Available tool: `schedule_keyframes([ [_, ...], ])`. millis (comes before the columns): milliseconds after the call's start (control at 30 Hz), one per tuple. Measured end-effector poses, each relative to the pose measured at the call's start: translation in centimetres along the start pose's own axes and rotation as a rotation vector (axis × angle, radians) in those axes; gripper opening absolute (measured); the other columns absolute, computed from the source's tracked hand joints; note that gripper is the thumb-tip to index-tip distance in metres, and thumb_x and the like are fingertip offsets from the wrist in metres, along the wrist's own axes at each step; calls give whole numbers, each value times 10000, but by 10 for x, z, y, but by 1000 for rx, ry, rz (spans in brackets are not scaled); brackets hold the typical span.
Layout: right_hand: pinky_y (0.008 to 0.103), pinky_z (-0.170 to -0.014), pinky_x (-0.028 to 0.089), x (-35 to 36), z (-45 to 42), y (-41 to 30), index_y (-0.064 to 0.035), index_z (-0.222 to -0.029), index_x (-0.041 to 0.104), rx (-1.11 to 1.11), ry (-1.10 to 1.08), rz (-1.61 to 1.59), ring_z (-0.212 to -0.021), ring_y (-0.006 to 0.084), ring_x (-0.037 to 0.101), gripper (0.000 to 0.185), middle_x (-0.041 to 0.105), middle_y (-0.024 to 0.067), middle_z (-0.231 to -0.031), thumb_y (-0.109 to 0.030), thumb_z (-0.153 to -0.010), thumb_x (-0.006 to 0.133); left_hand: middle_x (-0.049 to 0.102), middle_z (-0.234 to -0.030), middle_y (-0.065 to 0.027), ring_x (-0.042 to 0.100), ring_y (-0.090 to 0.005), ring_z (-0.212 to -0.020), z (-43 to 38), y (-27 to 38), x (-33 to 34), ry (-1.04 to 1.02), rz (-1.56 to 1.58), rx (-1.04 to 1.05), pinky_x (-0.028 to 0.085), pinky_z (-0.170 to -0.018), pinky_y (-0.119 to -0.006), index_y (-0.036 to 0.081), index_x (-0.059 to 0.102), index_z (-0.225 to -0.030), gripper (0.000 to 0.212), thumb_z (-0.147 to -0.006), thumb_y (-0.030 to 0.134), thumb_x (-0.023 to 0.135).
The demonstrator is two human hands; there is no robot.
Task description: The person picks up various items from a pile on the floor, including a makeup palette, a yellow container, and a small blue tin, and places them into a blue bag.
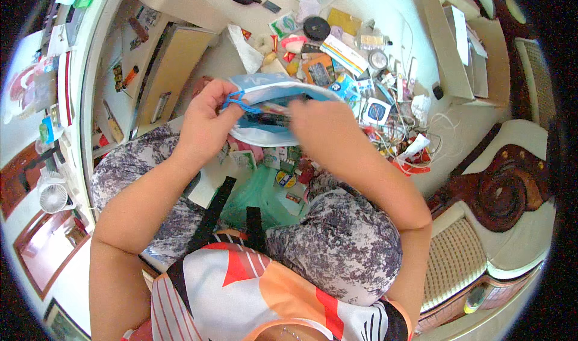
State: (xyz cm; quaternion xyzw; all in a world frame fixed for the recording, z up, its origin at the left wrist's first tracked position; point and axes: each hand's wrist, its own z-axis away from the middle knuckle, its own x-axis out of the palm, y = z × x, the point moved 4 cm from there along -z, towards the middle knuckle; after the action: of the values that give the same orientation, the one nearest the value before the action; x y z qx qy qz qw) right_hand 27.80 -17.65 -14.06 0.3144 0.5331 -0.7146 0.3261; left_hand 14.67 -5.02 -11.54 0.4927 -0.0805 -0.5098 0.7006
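Observation:
A blue-and-white drawstring bag (266, 138) is held with its mouth gaping, above the space between my knees. My left hand (207, 120) grips its left rim by the blue cord (238, 101). At the right side of the mouth is my right hand (321, 126), blurred, its fingertips dipping inside; whether they hold anything is unclear. Dark and pale objects inside the bag are too blurred to name. Beneath the bag, a translucent green plastic bag (253, 192) lies between my legs, with small boxes and a round yellow-and-blue item (286, 179) around it.
Loose odds and ends cover the floor ahead, among them a black round lid (316, 28), a striped white box (344, 55) and tangled white cables (408, 138). An open drawer (169, 74) stands left. A cardboard box (451, 70) and carved wooden furniture (501, 187) are right.

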Motion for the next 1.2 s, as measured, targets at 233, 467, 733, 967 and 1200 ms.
schedule_keyframes([
  [233, 427, -701, 503, 66, -51, -19, -38, -982, 631, -157, 225, -233, -802, 349, 631, 276, 652, 173, -903, -225, -835, 491, 558, -805, 5, 497, -56, -733, 6, 16, 16, -5, -49, 132, 413, -651, -214, 37, 520, -923, 108, -821, 41, 557],
  [467, 378, -745, 498, -40, -13, -22, 14, -989, 607, -648, 439, -625, -831, 268, 635, 246, 636, 151, -940, -100, -772, 583, 577, -804, 4, 534, -61, -638, -13, 14, -38, 226, 247, 34, 401, -482, -196, 59, 561, -983, 149, -838, 92, 545],
  [733, 421, -904, 420, 93, 2, 78, -117, -1073, 600, -113, -19, -754, -1044, 218, 547, 375, 583, 57, -1117, -179, -717, 701, 616, -838, 9, 552, -70, -647, -16, 18, -86, 415, 394, 9, 378, -459, -200, 81, 569, -993, 144, -854, 117, 577],
  [967, 539, -1072, 177, 217, 2, 37, -310, -1090, 608, -673, -94, 178, -1303, 165, 294, 502, 465, -54, -1291, -241, -609, 736, 603, -859, -8, 538, -91, -708, -11, 32, -111, 481, 543, 98, 383, -498, -220, 75, 561, -990, 149, -847, 113, 581],
  [1200, 540, -1089, 139, 204, 33, 77, -208, -1036, 642, -415, -214, 236, -1254, 180, 359, 346, 516, -53, -1204, -156, -696, 599, 610, -912, -49, 555, -120, -728, -2, 30, -159, 647, 688, -63, 388, -498, -206, 23, 573, -992, 159, -854, 101, 571],
])
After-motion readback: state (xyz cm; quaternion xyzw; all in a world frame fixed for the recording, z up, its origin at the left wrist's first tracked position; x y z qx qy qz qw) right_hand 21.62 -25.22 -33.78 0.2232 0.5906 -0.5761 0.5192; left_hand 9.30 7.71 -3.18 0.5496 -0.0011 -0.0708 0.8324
